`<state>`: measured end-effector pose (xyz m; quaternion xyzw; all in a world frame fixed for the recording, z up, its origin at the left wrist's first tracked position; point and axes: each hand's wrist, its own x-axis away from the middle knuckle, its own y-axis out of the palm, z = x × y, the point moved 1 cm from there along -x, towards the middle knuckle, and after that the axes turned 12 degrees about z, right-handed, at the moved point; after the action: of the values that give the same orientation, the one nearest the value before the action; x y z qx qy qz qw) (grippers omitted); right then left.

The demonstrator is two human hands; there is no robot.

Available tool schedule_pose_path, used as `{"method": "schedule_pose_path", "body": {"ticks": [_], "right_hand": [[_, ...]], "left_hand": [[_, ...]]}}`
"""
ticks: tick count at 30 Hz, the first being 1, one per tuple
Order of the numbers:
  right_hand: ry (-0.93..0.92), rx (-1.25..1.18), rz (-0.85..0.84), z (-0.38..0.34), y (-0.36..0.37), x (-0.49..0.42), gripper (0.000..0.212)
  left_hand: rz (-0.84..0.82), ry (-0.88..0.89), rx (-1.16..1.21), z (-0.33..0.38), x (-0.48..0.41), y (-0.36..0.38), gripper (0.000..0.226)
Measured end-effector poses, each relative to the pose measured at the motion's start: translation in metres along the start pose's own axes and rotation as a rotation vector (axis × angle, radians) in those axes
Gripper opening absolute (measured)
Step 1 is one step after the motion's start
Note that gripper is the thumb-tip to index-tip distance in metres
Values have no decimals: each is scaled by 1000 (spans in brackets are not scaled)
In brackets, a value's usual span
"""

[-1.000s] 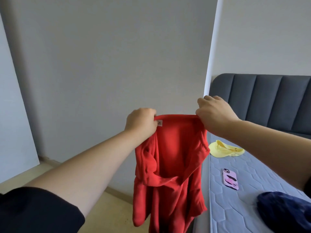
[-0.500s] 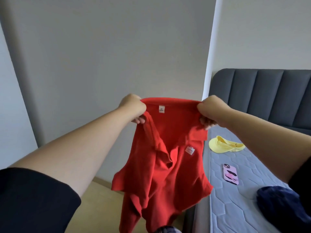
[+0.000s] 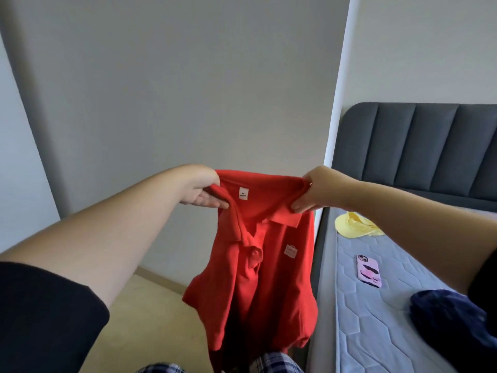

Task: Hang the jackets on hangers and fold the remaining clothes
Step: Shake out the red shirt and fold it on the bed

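Note:
A red polo shirt [image 3: 263, 281] hangs in the air in front of me, its front and collar facing me, with a white label inside the neck. My left hand [image 3: 201, 188] pinches the left shoulder beside the collar. At the other shoulder, my right hand [image 3: 314, 189] grips the cloth. The shirt's lower part hangs loosely, just left of the bed's edge. A dark blue garment [image 3: 451, 321] lies bunched on the mattress at the lower right. A yellow garment [image 3: 355, 224] lies near the headboard.
A bare quilted mattress [image 3: 376, 332] with a grey padded headboard [image 3: 419, 141] fills the right side. A pink phone [image 3: 368, 270] lies on it. A grey wall stands ahead, with beige floor [image 3: 150, 319] on the left. Checked trousers show at the bottom edge.
The shirt has turned from its bunched state to hang with the collar and front toward me. Both hands have shifted their hold at the shoulders and dropped lower in view.

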<state>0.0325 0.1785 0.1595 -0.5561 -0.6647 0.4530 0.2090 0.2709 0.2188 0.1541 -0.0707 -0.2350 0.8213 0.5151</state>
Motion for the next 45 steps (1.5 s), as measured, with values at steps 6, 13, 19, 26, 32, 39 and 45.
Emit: {"method": "schedule_pose_path", "body": {"ticks": [6, 13, 19, 26, 32, 39, 45], "right_hand": [[-182, 446, 322, -4, 1, -1, 18], [-13, -82, 381, 4, 2, -10, 24], [12, -495, 499, -7, -8, -12, 13], [40, -605, 449, 3, -8, -14, 5], [158, -766, 463, 17, 6, -12, 18], [211, -732, 542, 34, -3, -17, 25], [306, -889, 471, 56, -1, -14, 3]], "left_hand": [[-23, 169, 147, -12, -13, 4, 8], [177, 551, -338, -14, -11, 9, 36], [332, 464, 105, -36, -12, 43, 73], [-262, 289, -110, -128, -13, 127, 99], [-309, 389, -250, -172, 8, 184, 91], [-89, 336, -241, -155, -14, 173, 54], [2, 90, 401, -128, -36, 107, 16]]}}
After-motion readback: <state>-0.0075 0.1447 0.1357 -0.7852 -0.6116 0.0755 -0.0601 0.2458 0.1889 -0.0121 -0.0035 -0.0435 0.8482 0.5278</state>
